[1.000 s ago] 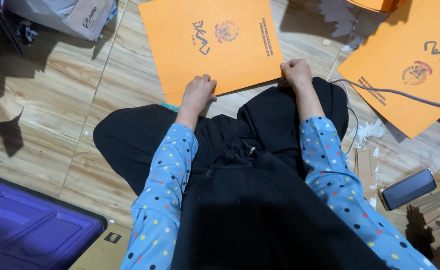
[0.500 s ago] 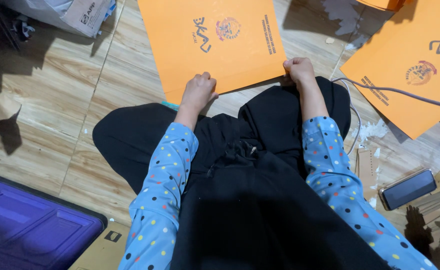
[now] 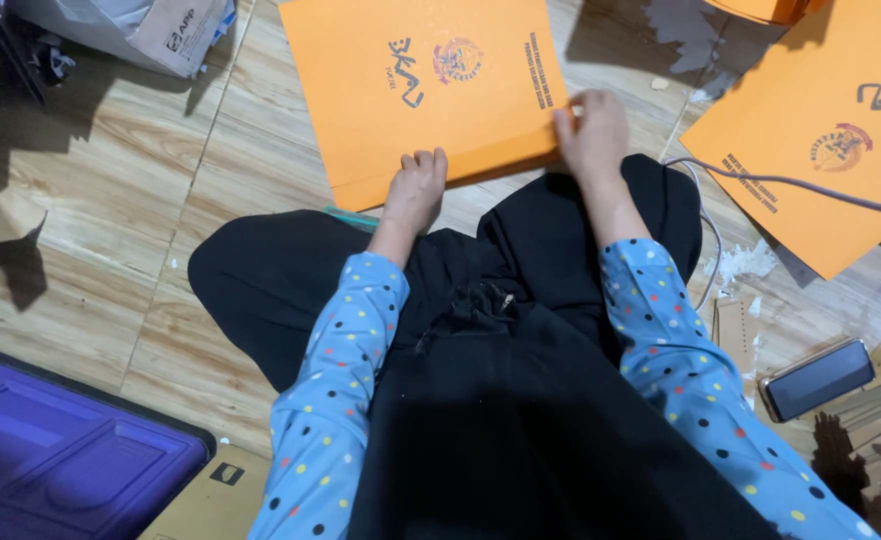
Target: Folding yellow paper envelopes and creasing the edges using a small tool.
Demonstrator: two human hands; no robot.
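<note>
A large orange paper envelope [image 3: 430, 95] with a printed emblem lies flat on the wood-look floor in front of my crossed legs. My left hand [image 3: 415, 190] presses knuckles-down on its near edge, fingers curled. My right hand [image 3: 592, 130] pinches the envelope's near right corner between thumb and fingers. Both arms wear blue sleeves with coloured dots; a black garment covers my lap.
Another orange envelope [image 3: 820, 130] lies at the right with a thin cable [image 3: 790, 183] across it. A dark phone [image 3: 818, 378] rests on the floor at lower right, amid paper scraps. A purple plastic lid [image 3: 50, 460] sits at lower left, a cardboard box [image 3: 150, 30] at upper left.
My right hand has shifted slightly along the envelope's near right corner. My left hand stays pressed on the near edge.
</note>
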